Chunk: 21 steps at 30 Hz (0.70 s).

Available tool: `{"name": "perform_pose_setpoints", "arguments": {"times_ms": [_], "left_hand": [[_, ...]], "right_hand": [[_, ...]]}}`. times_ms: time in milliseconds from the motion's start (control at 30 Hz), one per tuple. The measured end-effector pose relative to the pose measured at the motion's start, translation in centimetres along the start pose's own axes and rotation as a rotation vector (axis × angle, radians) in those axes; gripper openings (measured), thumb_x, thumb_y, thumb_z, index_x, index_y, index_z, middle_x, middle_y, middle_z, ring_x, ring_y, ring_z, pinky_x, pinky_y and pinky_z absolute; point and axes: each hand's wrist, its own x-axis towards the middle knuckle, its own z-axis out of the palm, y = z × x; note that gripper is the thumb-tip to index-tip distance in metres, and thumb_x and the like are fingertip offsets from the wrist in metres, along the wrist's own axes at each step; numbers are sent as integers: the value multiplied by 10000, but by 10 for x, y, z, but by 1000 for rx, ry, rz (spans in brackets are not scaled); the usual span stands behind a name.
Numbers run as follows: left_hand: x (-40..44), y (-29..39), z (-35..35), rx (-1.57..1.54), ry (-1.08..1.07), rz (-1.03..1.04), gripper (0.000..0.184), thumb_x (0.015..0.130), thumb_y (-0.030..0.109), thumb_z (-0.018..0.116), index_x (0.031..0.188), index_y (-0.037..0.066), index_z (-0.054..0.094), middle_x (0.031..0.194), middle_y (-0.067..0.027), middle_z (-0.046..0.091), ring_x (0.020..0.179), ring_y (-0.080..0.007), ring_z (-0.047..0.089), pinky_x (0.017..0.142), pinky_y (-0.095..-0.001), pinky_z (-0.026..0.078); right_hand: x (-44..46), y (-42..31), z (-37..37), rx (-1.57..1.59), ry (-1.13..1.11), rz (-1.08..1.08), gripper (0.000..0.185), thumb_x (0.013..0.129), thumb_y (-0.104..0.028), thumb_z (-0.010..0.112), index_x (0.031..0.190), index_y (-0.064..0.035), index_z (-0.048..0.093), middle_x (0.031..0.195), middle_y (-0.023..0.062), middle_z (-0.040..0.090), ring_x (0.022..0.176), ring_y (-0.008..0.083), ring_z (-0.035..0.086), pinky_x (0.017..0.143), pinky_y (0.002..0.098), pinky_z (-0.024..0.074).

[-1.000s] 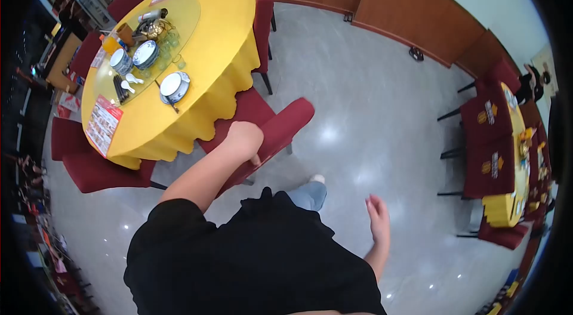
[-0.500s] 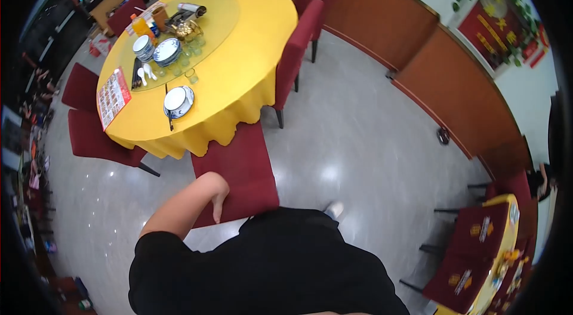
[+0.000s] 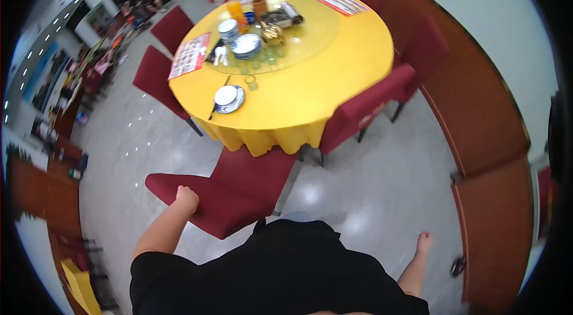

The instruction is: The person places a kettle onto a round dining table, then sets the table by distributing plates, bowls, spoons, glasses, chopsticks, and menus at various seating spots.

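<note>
My left hand (image 3: 187, 198) is closed over the backrest of a dark red upholstered chair (image 3: 230, 198). The chair stands turned at the near side of the round table, its seat partly under the yellow tablecloth (image 3: 334, 88). Out to the right, my right hand (image 3: 424, 241) hangs over the floor, away from any object; its fingers are too small and blurred to make out. On the table near the chair are a white bowl (image 3: 226, 95) on a blue-patterned plate (image 3: 237, 104), a pair of dark chopsticks (image 3: 212, 112) and a glass (image 3: 250, 82).
A glass turntable holds stacked plates (image 3: 246, 46), stacked bowls (image 3: 228, 30), an orange bottle (image 3: 234, 9) and a gold teapot (image 3: 273, 33). More red chairs (image 3: 156, 79) ring the table. Brown wall panelling (image 3: 477, 112) runs along the right. A small dark object (image 3: 458, 266) lies by the wall.
My view has swung left, so the table appears further right. My left hand has gone onto the chair's backrest, and the chair now sits at a different angle. My right hand has come into view.
</note>
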Motion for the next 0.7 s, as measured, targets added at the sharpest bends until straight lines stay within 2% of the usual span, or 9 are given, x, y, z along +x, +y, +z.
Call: {"name": "perform_pose_setpoints", "arguments": {"times_ms": [133, 167, 233, 300, 400, 433, 467, 533, 700], "left_hand": [[-43, 5, 6, -323, 137, -27, 554, 695, 179, 726, 1226, 174, 566, 1277, -48, 542, 1234, -256, 469, 919, -444, 443], [-53, 7, 3, -350, 122, -44, 635, 664, 172, 741, 1264, 172, 533, 1304, -54, 515, 1265, -281, 439, 932, -478, 444], [-32, -5, -30, -480, -246, 17, 597, 674, 163, 665, 1261, 146, 555, 1244, -103, 580, 1174, -316, 529, 958, -420, 453], [14, -17, -80, -566, -224, 208, 557, 711, 174, 608, 1264, 132, 555, 1213, -147, 592, 1119, -328, 562, 953, -391, 458], [73, -32, -184, -835, 533, 300, 407, 764, 175, 607, 1152, 54, 598, 1089, -186, 631, 1006, -345, 605, 863, -432, 489], [67, -39, -251, -949, 626, 341, 395, 780, 180, 609, 1151, 45, 597, 1117, -188, 619, 1052, -333, 583, 895, -423, 472], [128, -34, -267, -994, 772, 376, 411, 793, 186, 612, 1178, 45, 589, 1152, -178, 610, 1089, -328, 562, 924, -414, 454], [185, -33, -344, -1123, 888, 516, 447, 822, 249, 620, 1228, 68, 571, 1186, -174, 600, 1101, -336, 556, 946, -403, 442], [303, -10, -511, -1150, 978, 368, 596, 833, 287, 616, 1320, -11, 444, 1333, -232, 475, 1243, -353, 450, 1034, -402, 379]], "right_hand": [[94, -190, 39, 274, 154, -332, 147, 905, -92, 536, 994, 22, 564, 923, 85, 595, 861, 167, 557, 769, 309, 462], [95, -239, 48, 299, 186, -445, 141, 902, -81, 539, 999, 15, 573, 921, 76, 590, 858, 167, 561, 765, 299, 472], [82, -334, 83, 274, 189, -603, 137, 877, -44, 545, 1002, 3, 577, 947, 80, 587, 883, 184, 569, 775, 298, 474], [71, -406, 116, 150, 116, -767, 172, 820, 5, 557, 991, -8, 576, 974, 101, 583, 908, 220, 575, 788, 310, 467], [68, -491, 157, 85, -11, -1023, 221, 753, 49, 566, 963, -18, 583, 961, 114, 572, 903, 246, 574, 781, 317, 470], [72, -514, 164, 86, -59, -1099, 232, 738, 60, 565, 955, -21, 585, 955, 117, 569, 902, 250, 573, 778, 319, 471], [82, -530, 168, 55, -48, -1143, 223, 744, 61, 563, 950, -23, 587, 954, 113, 569, 903, 248, 572, 770, 319, 471], [109, -559, 176, -6, -25, -1233, 206, 756, 63, 558, 940, -26, 590, 954, 105, 570, 903, 242, 570, 755, 320, 470], [195, -630, 211, 132, -277, -1130, 131, 802, 36, 562, 919, -16, 590, 909, 101, 574, 824, 227, 577, 709, 303, 464]]}}
